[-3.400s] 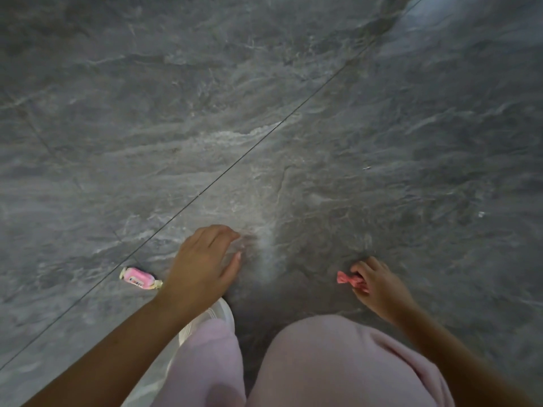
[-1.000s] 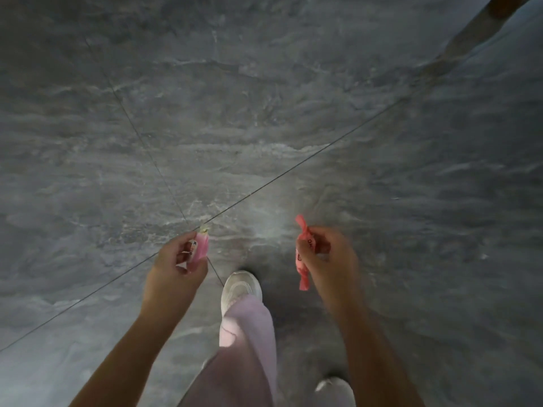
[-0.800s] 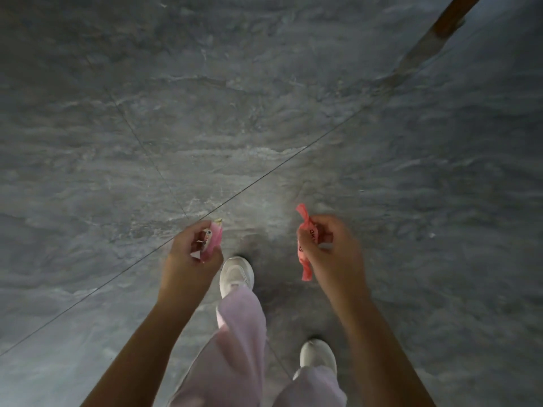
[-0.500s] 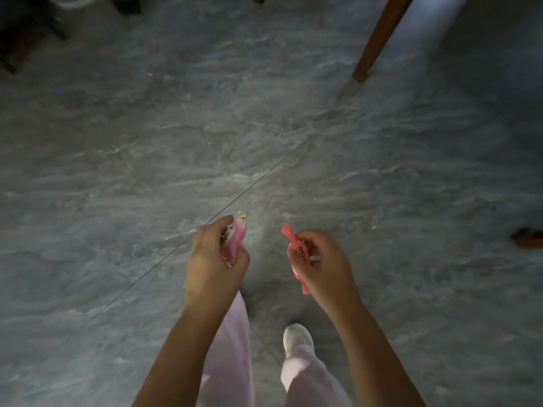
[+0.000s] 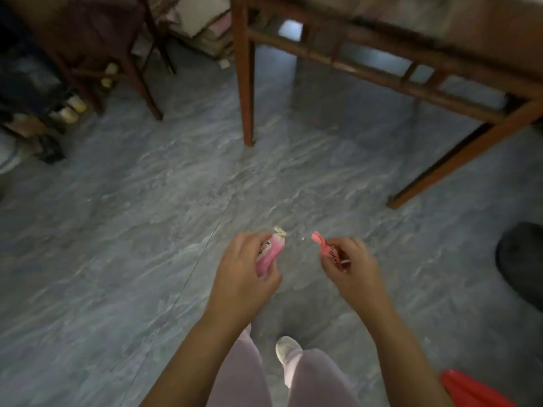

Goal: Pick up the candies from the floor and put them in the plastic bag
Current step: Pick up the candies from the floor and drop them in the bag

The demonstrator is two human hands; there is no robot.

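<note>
My left hand (image 5: 245, 274) is shut on a light pink wrapped candy (image 5: 269, 249) with a pale twisted end sticking up. A red wrapped candy (image 5: 326, 248) sits in my right hand (image 5: 354, 271), its twisted end pointing up and left. Both hands are held in front of me above the grey marble floor (image 5: 117, 230), a short gap between them. At the bottom right corner a red plastic sheet, possibly the bag (image 5: 470, 389), pokes into view; most of it is cut off.
A wooden table (image 5: 382, 63) with dark legs stands ahead on the right. A chair (image 5: 117, 54) and cluttered shelf with shoes are at the far left. A dark round object (image 5: 521, 259) lies at the right edge. My pink trousers and white shoe (image 5: 286, 348) are below.
I have risen from a crouch with a candy in each hand. The view has tilted up, bringing the table, chair and red plastic into sight. My hands stay close together.
</note>
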